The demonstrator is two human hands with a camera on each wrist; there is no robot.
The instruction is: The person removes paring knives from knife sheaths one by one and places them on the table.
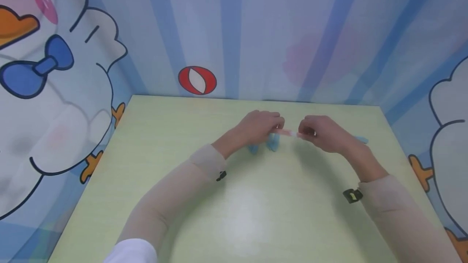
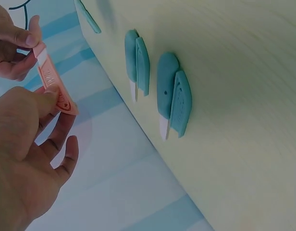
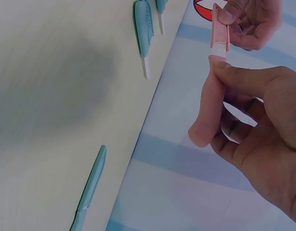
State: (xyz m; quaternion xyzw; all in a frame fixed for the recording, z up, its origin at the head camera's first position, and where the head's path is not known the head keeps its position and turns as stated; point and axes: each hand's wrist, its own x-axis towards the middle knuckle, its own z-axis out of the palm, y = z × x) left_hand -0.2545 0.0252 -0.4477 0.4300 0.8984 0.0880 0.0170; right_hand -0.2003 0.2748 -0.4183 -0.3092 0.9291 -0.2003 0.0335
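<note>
My left hand [image 1: 257, 127] pinches the pink sheath [image 2: 55, 82] of a small knife between thumb and fingers. The right hand [image 1: 327, 133] grips that knife's pink handle [image 3: 209, 103], thumb on top near the blade end. A short white strip of the blade [image 3: 218, 50] shows between sheath and handle; the rest of it is hidden. Both hands hold the knife above the table's far part. Below the left hand lie two teal knives [image 2: 168, 86] with white blades, each with a teal sheath [image 2: 181, 103] alongside its handle.
Another teal piece [image 3: 92, 180] lies on the table beyond the right hand, partly out of frame in the right wrist view. The pale yellow-green table [image 1: 234, 198] ends at a blue striped backdrop [image 1: 263, 44] with printed cartoon birds at both sides.
</note>
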